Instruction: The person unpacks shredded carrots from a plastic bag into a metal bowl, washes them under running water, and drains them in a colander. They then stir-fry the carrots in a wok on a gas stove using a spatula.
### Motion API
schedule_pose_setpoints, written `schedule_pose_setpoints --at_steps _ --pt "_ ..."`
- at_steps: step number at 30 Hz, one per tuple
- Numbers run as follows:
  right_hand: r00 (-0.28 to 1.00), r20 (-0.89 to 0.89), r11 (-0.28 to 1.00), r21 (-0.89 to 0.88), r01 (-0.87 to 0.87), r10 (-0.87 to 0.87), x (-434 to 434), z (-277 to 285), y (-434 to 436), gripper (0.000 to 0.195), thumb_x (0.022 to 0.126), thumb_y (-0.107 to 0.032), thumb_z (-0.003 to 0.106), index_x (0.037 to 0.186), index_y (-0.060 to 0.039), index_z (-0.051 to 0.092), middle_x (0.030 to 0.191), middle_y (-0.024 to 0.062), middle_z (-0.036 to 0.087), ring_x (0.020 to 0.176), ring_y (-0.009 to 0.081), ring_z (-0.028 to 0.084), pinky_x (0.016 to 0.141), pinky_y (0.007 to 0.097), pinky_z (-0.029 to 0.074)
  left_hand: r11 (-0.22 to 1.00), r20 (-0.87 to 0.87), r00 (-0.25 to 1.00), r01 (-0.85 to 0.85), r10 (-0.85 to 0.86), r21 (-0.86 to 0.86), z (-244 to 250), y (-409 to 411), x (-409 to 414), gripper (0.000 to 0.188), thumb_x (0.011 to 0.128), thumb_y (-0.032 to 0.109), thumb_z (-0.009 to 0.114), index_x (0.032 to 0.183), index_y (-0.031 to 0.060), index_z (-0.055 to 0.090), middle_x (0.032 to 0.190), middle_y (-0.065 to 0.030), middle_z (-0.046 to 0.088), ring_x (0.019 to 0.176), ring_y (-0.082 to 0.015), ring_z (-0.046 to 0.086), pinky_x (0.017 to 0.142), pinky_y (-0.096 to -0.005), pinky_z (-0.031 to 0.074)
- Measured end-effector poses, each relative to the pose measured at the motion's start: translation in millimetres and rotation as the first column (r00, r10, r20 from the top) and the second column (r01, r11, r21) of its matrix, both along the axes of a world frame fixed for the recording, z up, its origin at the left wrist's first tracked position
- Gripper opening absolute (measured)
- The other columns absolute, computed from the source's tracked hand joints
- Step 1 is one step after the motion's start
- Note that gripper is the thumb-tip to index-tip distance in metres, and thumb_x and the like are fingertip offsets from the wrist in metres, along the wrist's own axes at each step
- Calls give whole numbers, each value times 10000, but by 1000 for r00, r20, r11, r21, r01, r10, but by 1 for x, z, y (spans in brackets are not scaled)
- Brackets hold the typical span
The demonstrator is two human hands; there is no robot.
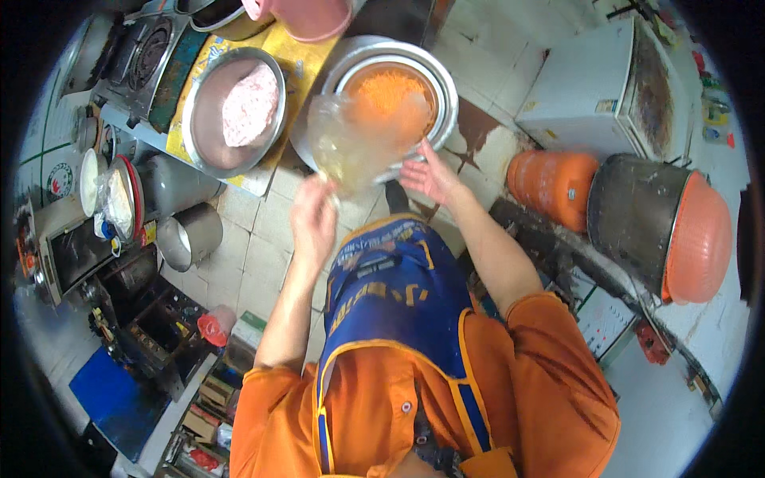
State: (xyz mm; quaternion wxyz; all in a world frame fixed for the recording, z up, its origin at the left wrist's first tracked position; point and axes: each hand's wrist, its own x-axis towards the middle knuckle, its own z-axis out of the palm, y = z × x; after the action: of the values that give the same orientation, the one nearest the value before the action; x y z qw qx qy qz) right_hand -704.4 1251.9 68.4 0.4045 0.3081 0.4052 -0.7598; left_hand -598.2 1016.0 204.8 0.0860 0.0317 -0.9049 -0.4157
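Observation:
My left hand [314, 215] grips the gathered edge of a translucent plastic bag [334, 149], which is blurred. The bag hangs over the near left side of a metal basin [441, 113] and hides part of it. Inside the basin lies a heap of orange shreds [388, 89] that look like grated carrot. My right hand [433, 176] is empty at the basin's near right side, fingers spread and pointing toward the bag. Left of the basin, a second metal bowl [203, 119] holds a pale pink lump of what looks like minced meat [251, 107].
A yellow-covered table [299, 66] carries the meat bowl and a pink plastic bucket [311, 18]. A gas stove [143, 60] stands at far left. Below are a steel pot [191, 239] and tiled floor [257, 245]. On the right are an orange gas cylinder [550, 188], large dark pot [633, 221] and white freezer [580, 83].

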Motion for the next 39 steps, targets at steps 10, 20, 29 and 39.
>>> schedule_pose_setpoints --at_steps 10,20,29,39 --pt "971 -229 952 -308 -5 -69 -13 24 -40 464 895 -13 576 1345 -28 462 1228 126 595 1111 262 605 997 428 481 997 403 913 79 -73 0 -51 -12 129 571 776 -90 572 1301 132 608 1560 -227 238 1345 -373 416 1061 -422 414" --pt "586 -534 720 64 -691 610 82 73 -90 443 828 -64 626 1265 -23 567 1071 78 667 1034 170 619 960 320 473 6 587 782 -601 211 799 -69 -33 59 353 932 93 603 1279 61 547 1246 -131 558 1096 -261 590 834 -368 540" --pt "613 -419 742 426 -518 669 63 69 -60 232 803 -20 636 1033 -50 636 985 34 636 927 139 589 832 302 490 -102 561 606 -623 564 775 -40 -75 134 176 877 -27 550 1040 38 552 1021 -108 622 970 -263 631 860 -444 526" --pt "511 -420 568 12 -823 750 141 135 -140 637 904 -306 664 1432 -65 401 1476 117 403 1286 285 475 1016 411 447 838 -166 851 -425 499 342 -3 -51 255 227 808 100 653 1017 26 603 1382 -225 483 1330 -374 414 1118 -434 315"
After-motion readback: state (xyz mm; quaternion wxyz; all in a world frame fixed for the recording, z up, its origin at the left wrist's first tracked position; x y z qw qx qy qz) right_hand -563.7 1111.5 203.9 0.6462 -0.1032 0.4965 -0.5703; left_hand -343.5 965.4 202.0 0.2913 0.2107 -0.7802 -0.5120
